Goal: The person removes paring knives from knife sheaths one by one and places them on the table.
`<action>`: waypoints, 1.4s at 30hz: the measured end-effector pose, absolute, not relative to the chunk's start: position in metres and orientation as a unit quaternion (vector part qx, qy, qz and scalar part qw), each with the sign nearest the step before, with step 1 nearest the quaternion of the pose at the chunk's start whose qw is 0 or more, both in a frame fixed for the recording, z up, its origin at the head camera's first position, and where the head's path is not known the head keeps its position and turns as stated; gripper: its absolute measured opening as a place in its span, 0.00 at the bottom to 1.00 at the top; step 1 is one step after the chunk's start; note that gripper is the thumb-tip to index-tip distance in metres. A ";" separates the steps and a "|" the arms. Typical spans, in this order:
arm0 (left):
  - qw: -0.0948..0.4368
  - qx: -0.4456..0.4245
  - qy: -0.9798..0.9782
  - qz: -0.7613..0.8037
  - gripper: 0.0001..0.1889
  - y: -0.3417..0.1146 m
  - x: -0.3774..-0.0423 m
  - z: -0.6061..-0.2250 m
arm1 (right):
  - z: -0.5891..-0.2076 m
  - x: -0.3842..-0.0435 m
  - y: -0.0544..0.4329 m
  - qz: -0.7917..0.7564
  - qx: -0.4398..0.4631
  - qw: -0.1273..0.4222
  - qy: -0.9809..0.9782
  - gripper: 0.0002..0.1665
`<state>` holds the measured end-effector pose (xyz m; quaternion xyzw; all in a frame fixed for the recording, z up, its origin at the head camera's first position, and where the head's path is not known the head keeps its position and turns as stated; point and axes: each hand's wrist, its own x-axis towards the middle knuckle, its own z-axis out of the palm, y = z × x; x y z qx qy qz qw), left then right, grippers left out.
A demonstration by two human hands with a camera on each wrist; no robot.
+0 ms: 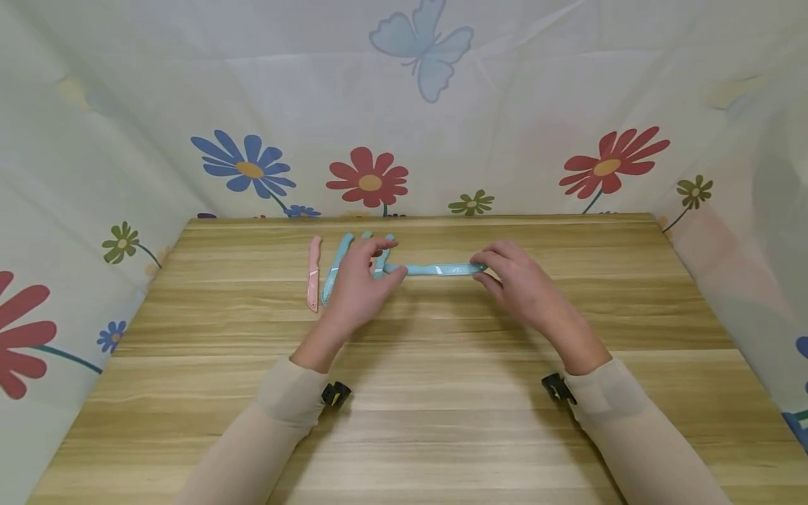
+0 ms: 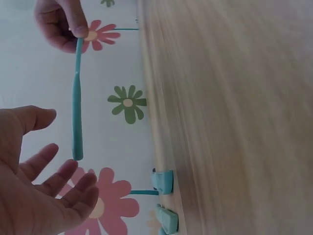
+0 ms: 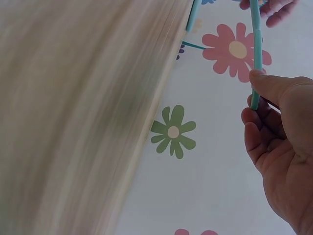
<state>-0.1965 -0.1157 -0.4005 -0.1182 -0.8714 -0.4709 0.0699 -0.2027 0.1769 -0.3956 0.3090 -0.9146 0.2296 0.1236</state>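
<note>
A light-blue knife (image 1: 445,269), its blade end covered by a blue sheath, is held level above the table. My right hand (image 1: 527,284) pinches it at the sheath end between thumb and fingers. At the handle end, my left hand (image 1: 360,291) has its fingers spread apart around the tip without gripping, as the left wrist view shows. Below and beside the left hand lie a pink knife (image 1: 313,273), a blue knife (image 1: 330,282) and another blue knife (image 1: 381,264). Between those two blue ones, a pale green handle end (image 1: 367,235) shows; the left hand hides its rest.
The wooden table (image 1: 429,421) runs back to a white cloth wall (image 1: 284,91) printed with flowers and a butterfly. Similar cloth stands along the left and right sides. A dark clip-like device (image 1: 336,394) sits at the left wrist, and a similar device (image 1: 558,388) at the right.
</note>
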 end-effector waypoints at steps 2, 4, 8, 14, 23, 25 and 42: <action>0.090 -0.137 -0.898 -0.409 0.26 -0.112 -0.195 -0.399 | -0.396 -0.203 0.177 0.228 0.310 0.125 -0.915 0.14; 0.107 -0.154 -0.917 -0.353 0.26 -0.109 -0.195 -0.397 | -0.396 -0.203 0.177 0.228 0.312 0.128 -0.914 0.14; 0.130 -0.193 -0.935 -0.267 0.26 -0.104 -0.193 -0.396 | -0.395 -0.202 0.176 0.227 0.319 0.134 -0.910 0.14; 0.169 -0.253 -0.934 -0.189 0.24 -0.099 -0.191 -0.398 | -0.395 -0.201 0.174 0.233 0.330 0.135 -0.905 0.13; 0.188 -0.279 -0.929 -0.155 0.21 -0.096 -0.189 -0.399 | -0.394 -0.201 0.172 0.232 0.337 0.142 -0.901 0.13; 0.187 -0.279 -0.930 -0.149 0.20 -0.095 -0.189 -0.399 | -0.393 -0.200 0.171 0.233 0.340 0.143 -0.900 0.13; 0.202 -0.290 -0.930 -0.106 0.11 -0.093 -0.188 -0.401 | -0.395 -0.199 0.170 0.234 0.347 0.148 -0.896 0.13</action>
